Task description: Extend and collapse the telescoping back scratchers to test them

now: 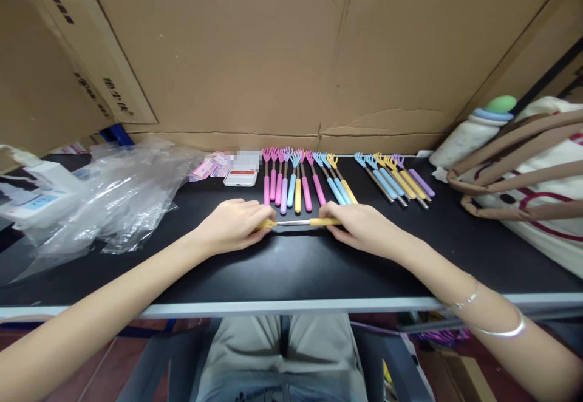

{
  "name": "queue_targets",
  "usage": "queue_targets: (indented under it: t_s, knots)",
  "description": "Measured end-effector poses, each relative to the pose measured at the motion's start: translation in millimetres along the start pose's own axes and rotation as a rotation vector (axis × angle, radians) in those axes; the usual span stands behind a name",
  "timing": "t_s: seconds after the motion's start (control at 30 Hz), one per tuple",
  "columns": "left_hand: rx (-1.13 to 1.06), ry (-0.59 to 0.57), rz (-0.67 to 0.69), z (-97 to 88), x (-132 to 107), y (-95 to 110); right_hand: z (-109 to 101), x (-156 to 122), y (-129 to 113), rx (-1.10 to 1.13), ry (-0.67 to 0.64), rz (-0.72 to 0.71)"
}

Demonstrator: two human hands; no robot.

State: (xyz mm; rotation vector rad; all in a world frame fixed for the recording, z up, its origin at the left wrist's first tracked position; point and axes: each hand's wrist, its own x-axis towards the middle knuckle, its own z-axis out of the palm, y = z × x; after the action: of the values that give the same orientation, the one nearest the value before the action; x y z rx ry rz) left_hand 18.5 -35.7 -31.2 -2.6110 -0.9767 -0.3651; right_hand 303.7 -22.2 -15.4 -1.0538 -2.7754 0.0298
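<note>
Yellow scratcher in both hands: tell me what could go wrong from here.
The left hand and right hand grip the yellow scratcher toward its two ends; if one slips, it might drop onto the table. The left row of scratchers lies just beyond the hands, so a forward move could knock some askew. Loose plastic bags lie near the left forearm, which might drag them.

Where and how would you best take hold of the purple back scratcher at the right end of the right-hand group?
Probably by the middle of the purple handle, with the right hand coming from above and its right. The handle slants toward the person and has no scratcher on its right, while its claw end sits close to the yellow back scratcher beside it.
</note>
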Motion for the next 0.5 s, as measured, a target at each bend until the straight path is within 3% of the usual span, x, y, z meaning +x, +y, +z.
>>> queue_targets:
  t_s: [0.2,0.4,0.5]
  knots:
    - [0.173,0.022,0.098,-0.9,8,9,2,10,-14,-0.129,0.071,-0.046]
    - [0.059,0.0,-0.009,-2.6,17,21,2,18,-28,-0.304,0.065,-0.058]
    - [0.083,0.006,-0.016,-6.3,10,10,-3,12,-22,-0.371,0.086,-0.051]
